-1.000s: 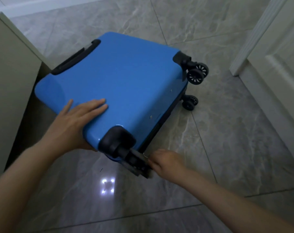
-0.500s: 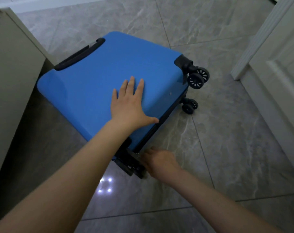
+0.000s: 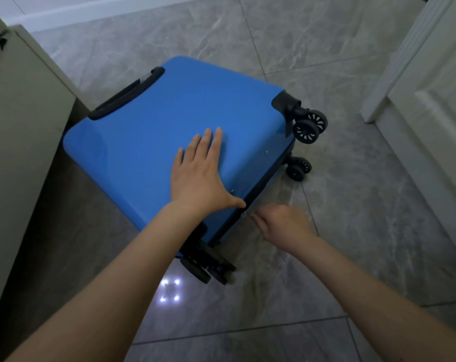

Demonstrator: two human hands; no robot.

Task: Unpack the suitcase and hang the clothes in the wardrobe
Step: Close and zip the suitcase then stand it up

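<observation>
My two bare forearms reach in from the near edge over the grey marble-look floor tiles (image 3: 352, 231), and a small cluster of white light reflections (image 3: 170, 290) shines on the tile between them. Just past that glare sit the nearest black caster wheels (image 3: 206, 267) of the blue hard-shell suitcase (image 3: 148, 142), which lies flat on the floor with its broad shell facing up.

My right hand (image 3: 281, 226) is low at the near right side of the suitcase, at the dark seam (image 3: 258, 189) that runs along that edge. Its fingers are curled in towards the seam and seem to pinch something small there, but the hand is blurred and I cannot tell what, if anything, they have hold of.

My left hand (image 3: 198, 173) lies flat on the blue shell, palm down, fingers straight and close together pointing away from me, the thumb spread out to the right so that its tip reaches the seam edge. It grips nothing; it only rests on the lid.

Farther off, two more black wheel pairs stick out at the right end of the suitcase, one higher (image 3: 309, 125) and one lower (image 3: 298, 168). A black carry handle (image 3: 127, 94) runs along the far left edge. That edge lies close beside a pale cabinet (image 3: 20, 121) on the left. On the right stands a white panelled door (image 3: 430, 105), and a white skirting board (image 3: 104, 9) runs along the far wall.
</observation>
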